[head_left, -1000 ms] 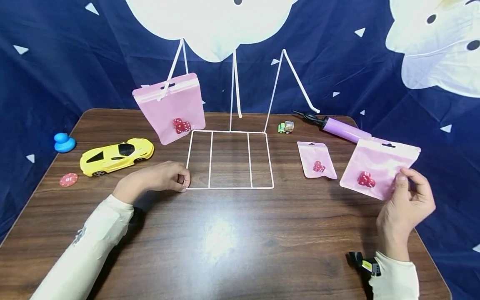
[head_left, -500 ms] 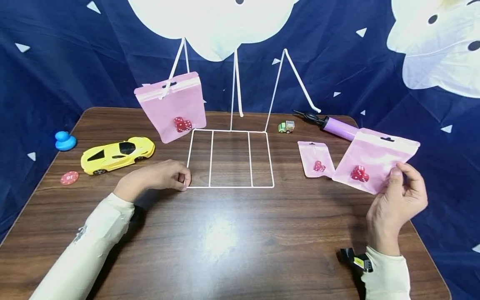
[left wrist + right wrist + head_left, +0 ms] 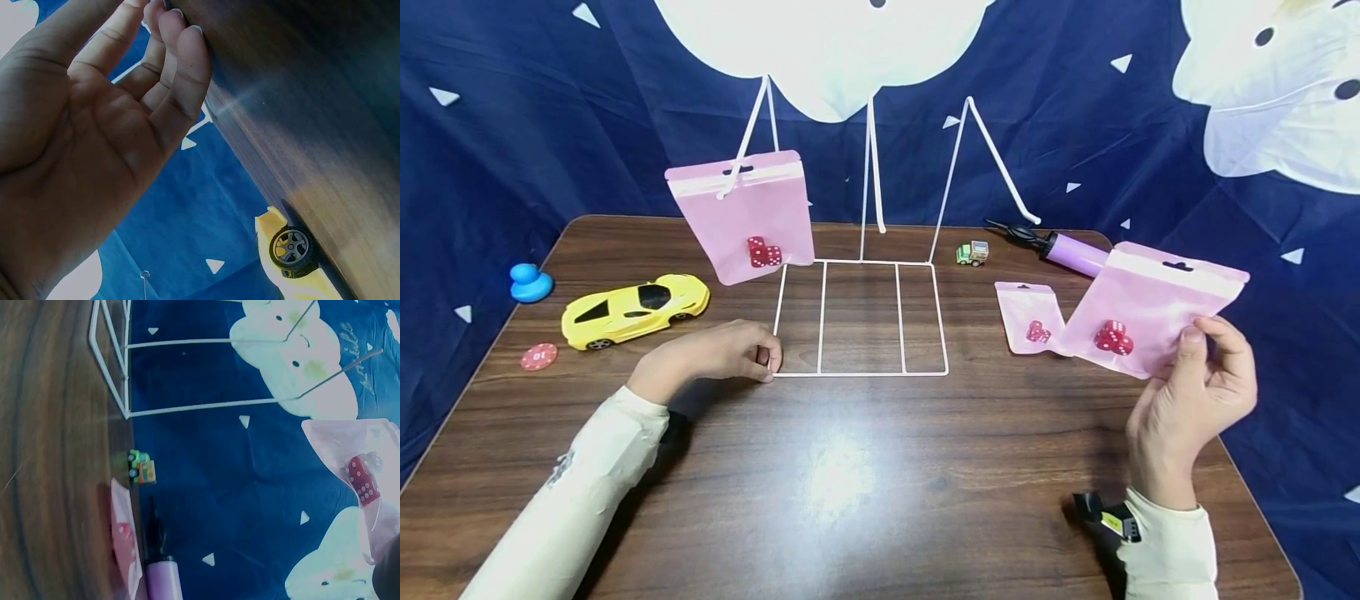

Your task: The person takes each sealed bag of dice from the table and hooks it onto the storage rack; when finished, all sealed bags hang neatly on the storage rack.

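My left hand (image 3: 718, 354) pinches the front left corner of a white wire display rack (image 3: 861, 375) with three hooked arms. From the rack's left hook hangs a pink zip bag (image 3: 715, 225) with red dice inside. At the right, my right hand (image 3: 1195, 400) grips the lower right edge of another large pink zip bag (image 3: 1157, 308) between thumb and fingers, above the table. Red dice (image 3: 1114, 337) lie in its lower left part. A smaller pink bag (image 3: 1018, 312) with dice lies on the table, partly overlapped by the held bag.
A yellow toy car (image 3: 632, 312), a blue rubber duck (image 3: 530, 283) and a red poker chip (image 3: 539, 357) are on the left. Behind the small bag stand a tiny toy truck (image 3: 973, 253) and a purple hand pump (image 3: 1075, 254). A blue cloth (image 3: 1075, 100) hangs behind the table.
My right hand has moved left and slightly up with the pink bag, which now overlaps the small bag. My left hand stays on the rack corner. The hanging bag has swung a little.
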A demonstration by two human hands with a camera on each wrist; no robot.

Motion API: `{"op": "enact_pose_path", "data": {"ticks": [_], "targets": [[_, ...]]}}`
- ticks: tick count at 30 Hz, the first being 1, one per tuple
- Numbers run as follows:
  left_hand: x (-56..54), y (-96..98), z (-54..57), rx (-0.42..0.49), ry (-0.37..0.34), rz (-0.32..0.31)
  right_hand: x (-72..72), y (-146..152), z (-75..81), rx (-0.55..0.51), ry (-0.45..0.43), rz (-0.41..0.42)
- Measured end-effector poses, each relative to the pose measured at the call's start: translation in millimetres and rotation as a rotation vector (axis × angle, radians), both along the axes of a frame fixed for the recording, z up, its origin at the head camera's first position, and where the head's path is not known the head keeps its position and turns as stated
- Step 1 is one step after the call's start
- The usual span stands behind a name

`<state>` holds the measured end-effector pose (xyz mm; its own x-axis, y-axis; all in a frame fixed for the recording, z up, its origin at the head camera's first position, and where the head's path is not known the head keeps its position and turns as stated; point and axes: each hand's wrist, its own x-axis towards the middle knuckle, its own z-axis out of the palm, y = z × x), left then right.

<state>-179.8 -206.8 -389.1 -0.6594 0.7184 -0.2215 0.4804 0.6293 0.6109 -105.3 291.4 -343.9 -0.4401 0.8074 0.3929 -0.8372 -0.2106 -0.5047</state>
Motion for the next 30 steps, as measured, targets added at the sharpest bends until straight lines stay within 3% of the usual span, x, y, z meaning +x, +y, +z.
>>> {"op": "enact_pose_path", "data": {"ticks": [17, 30], "targets": [[0.2, 0.1, -1.6, 0.017, 0.010, -0.009, 1.5, -34.9, 31.0, 0.015, 0.090, 0.057], [-0.2, 1.0, -0.3, -0.001, 0.015, -0.007, -0.3, -53.3, 34.3, 0.065, 0.108, 0.109]]}}
